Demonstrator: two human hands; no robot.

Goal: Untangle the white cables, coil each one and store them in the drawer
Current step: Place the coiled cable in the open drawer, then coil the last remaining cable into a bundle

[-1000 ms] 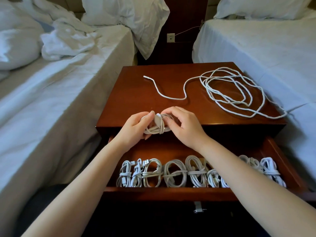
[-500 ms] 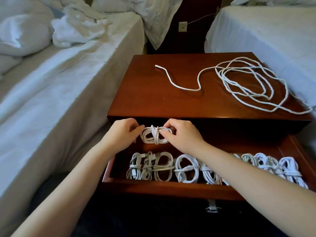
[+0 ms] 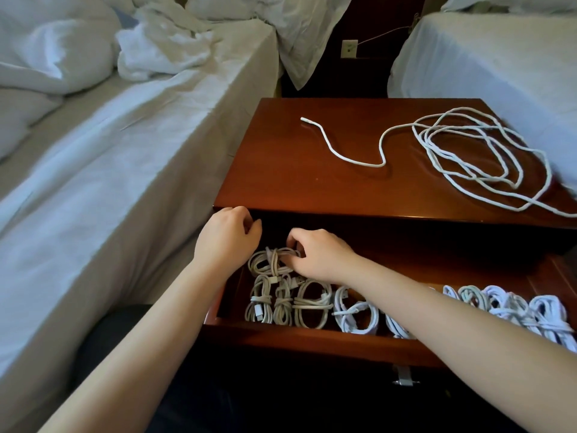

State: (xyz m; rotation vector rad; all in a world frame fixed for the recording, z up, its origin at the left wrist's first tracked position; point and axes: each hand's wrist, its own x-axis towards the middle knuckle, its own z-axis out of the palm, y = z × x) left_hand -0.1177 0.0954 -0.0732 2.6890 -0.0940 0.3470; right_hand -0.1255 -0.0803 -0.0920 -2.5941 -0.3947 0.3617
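Note:
A small coiled white cable [image 3: 271, 261] lies in the back left corner of the open wooden drawer [image 3: 312, 340]. My right hand [image 3: 317, 255] pinches its right side with curled fingers. My left hand [image 3: 227, 236] hovers just left of it, fingers loosely curled, holding nothing. Several coiled white cables [image 3: 299, 303] stand in a row along the drawer's front; my right forearm hides part of the row. A long loose white cable [image 3: 474, 151] lies in slack loops on the nightstand top [image 3: 290, 170], one end trailing left.
A bed with rumpled white sheets [image 3: 109, 145] runs along the left of the nightstand and another bed [image 3: 487, 57] along the right. A wall socket [image 3: 348, 49] sits behind, between them. The drawer's metal handle [image 3: 402, 375] hangs at its front.
Both hands have lowered the small coil from the nightstand's front edge into the drawer's back left corner. My left hand has let go of it and drawn slightly left.

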